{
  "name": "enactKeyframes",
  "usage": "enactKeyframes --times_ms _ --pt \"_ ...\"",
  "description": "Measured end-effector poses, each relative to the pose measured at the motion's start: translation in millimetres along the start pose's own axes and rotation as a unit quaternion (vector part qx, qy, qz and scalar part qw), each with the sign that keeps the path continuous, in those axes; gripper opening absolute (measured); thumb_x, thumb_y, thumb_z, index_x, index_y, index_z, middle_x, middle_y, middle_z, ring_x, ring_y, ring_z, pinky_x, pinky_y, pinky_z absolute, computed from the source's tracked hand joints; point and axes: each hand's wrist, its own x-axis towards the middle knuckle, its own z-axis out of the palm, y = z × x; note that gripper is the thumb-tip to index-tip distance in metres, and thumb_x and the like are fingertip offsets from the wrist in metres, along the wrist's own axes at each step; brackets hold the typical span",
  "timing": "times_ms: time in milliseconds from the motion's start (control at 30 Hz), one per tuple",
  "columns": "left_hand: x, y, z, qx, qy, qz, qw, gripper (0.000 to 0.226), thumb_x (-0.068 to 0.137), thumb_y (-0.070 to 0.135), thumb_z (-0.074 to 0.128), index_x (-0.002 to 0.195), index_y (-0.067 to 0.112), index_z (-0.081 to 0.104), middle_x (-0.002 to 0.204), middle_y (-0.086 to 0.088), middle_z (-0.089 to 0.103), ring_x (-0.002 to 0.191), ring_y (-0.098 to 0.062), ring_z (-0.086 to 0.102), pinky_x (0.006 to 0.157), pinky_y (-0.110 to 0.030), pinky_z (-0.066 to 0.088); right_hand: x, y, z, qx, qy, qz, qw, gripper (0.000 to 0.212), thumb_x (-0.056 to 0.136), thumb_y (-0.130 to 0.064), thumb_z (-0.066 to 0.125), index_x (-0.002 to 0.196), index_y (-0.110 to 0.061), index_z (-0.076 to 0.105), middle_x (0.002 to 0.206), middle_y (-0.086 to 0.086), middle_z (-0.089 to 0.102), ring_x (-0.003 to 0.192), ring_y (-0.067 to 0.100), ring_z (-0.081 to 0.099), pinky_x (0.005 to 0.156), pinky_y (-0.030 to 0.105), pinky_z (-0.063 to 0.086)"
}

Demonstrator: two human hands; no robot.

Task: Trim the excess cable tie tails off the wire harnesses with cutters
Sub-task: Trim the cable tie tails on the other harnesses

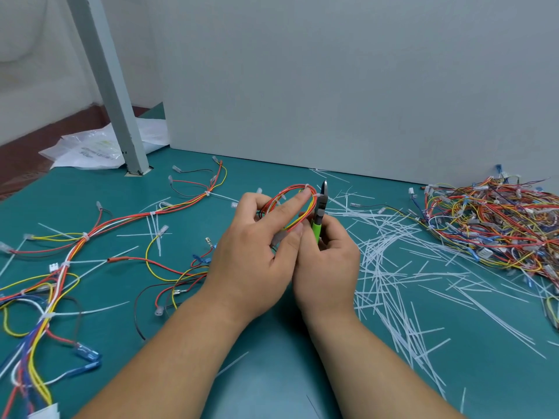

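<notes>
My left hand (pixel 257 252) grips a loop of red, orange and yellow wires (pixel 287 192), part of a wire harness, with its index finger laid across the loop. A white cable tie (pixel 313 193) sits at the loop's top right. My right hand (pixel 328 261) grips the green-handled cutters (pixel 319 213), jaws pointing up and right beside that tie. Whether the blades touch the tie I cannot tell.
Harnesses with untrimmed ties (pixel 75 246) sprawl over the left of the green mat (pixel 272 358). A tangled pile of harnesses (pixel 496 222) lies at right. Cut white tie tails (pixel 393 267) litter the middle right. A grey post (pixel 121 116), plastic bags (pixel 90 146) and a panel (pixel 332 86) stand behind.
</notes>
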Motion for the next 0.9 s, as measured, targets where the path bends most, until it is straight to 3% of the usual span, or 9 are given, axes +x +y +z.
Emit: enactKeyframes --times_ms 167,300,533,700,900 --pt "-0.7 0.1 0.2 0.015 0.013 -0.004 1.000 0.045 0.094 0.041 0.053 0.137 0.053 0.055 0.104 0.010 0.038 0.087 -0.008 0.052 0.075 -0.032 0.053 1.6 1.7 0.0 -0.003 -0.002 0.014 1.000 0.012 0.091 -0.013 0.068 0.094 -0.021 0.076 0.073 -0.012 0.069 0.065 0.009 0.057 0.068 0.033 0.050" --pt "-0.1 -2.0 0.8 0.026 0.021 -0.007 0.999 0.046 0.093 0.042 0.052 0.137 0.053 0.055 0.103 0.008 0.038 0.088 -0.008 0.051 0.073 -0.033 0.053 1.9 1.8 0.0 -0.011 -0.013 0.013 1.000 0.014 0.087 -0.016 0.068 0.091 -0.026 0.076 0.071 -0.008 0.068 0.064 0.012 0.055 0.065 0.038 0.051" --pt "-0.3 -2.7 1.2 0.038 0.023 -0.014 0.999 0.047 0.092 0.043 0.050 0.138 0.051 0.055 0.102 0.005 0.037 0.090 -0.006 0.047 0.076 -0.030 0.051 3.3 2.1 -0.6 0.001 -0.033 0.010 0.999 0.019 0.088 -0.021 0.066 0.074 -0.032 0.071 0.060 -0.016 0.053 0.058 0.008 0.042 0.056 0.025 0.038" --pt "-0.2 -0.4 0.5 0.032 0.017 -0.017 0.999 0.045 0.094 0.040 0.053 0.137 0.050 0.056 0.102 0.005 0.037 0.086 -0.010 0.049 0.076 -0.037 0.054 3.0 5.2 -0.6 0.015 -0.023 0.018 0.999 0.014 0.089 -0.013 0.067 0.093 -0.022 0.078 0.065 -0.014 0.060 0.062 0.009 0.047 0.061 0.030 0.044" --pt "0.3 0.0 -0.6 0.031 0.015 -0.014 0.999 0.045 0.094 0.040 0.053 0.137 0.050 0.057 0.101 0.004 0.037 0.086 -0.011 0.048 0.075 -0.039 0.054 3.6 6.0 -0.2 0.002 -0.022 0.011 1.000 0.017 0.091 -0.011 0.066 0.095 -0.024 0.078 0.065 -0.015 0.059 0.061 0.009 0.046 0.060 0.028 0.042"
